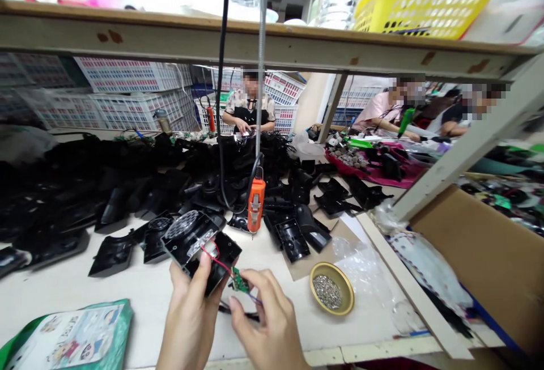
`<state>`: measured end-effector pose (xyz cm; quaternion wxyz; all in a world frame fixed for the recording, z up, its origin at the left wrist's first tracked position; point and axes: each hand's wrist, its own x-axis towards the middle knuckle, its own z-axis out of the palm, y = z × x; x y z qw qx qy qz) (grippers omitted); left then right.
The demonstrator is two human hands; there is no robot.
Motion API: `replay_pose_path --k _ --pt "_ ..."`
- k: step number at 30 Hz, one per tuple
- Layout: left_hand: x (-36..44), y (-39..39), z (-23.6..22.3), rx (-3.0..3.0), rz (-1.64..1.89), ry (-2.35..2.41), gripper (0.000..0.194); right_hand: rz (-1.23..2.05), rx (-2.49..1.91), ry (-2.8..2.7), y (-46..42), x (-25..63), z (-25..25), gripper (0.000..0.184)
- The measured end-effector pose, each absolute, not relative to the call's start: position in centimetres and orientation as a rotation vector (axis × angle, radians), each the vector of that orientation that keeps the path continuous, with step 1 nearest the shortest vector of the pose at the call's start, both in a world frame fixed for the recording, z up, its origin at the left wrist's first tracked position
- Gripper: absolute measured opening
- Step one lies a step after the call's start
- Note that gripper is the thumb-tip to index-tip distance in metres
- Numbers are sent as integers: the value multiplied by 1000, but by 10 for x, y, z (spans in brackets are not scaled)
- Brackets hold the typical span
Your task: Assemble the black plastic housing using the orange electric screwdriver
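My left hand (191, 307) is closed around a black plastic housing (193, 239) with a round grille, its thumb pressed on the inside near a small white part with red wires (217, 261). Those wires run to a small green circuit board (240, 280), which the fingers of my right hand (267, 313) hold beside the housing. A blue wire and a black cable (238, 309) trail from around the board, partly hidden by my fingers. Just beyond my hands hangs an orange electric screwdriver (255, 205), its tip pointing down.
A gold bowl of screws (314, 296) stands to the right near clear plastic film (361, 268). Black housing parts (113, 251) are heaped across the back and left. A green bag (123, 324) lies front left. A shelf beam (170, 38) crosses above; several people sit beyond.
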<state>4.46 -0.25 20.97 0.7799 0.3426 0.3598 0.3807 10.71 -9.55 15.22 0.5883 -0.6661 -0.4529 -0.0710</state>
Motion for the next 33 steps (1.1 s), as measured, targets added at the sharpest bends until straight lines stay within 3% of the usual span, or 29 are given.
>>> replay_pose_path --k 9,14,22,27,33 --pt "33 2 208 895 686 745 76 -213 -1649 -1516 -116 144 205 41" --pt "36 1 202 1025 665 750 91 -268 -1820 -1670 -107 143 213 30" --pt "40 8 195 963 669 783 87 -157 -1878 -1855 -103 153 217 16" --pt "37 11 193 885 631 750 77 -383 -1886 -1831 -101 151 210 9" --pt "31 10 197 889 511 702 90 122 -1656 -1715 -102 162 208 15"
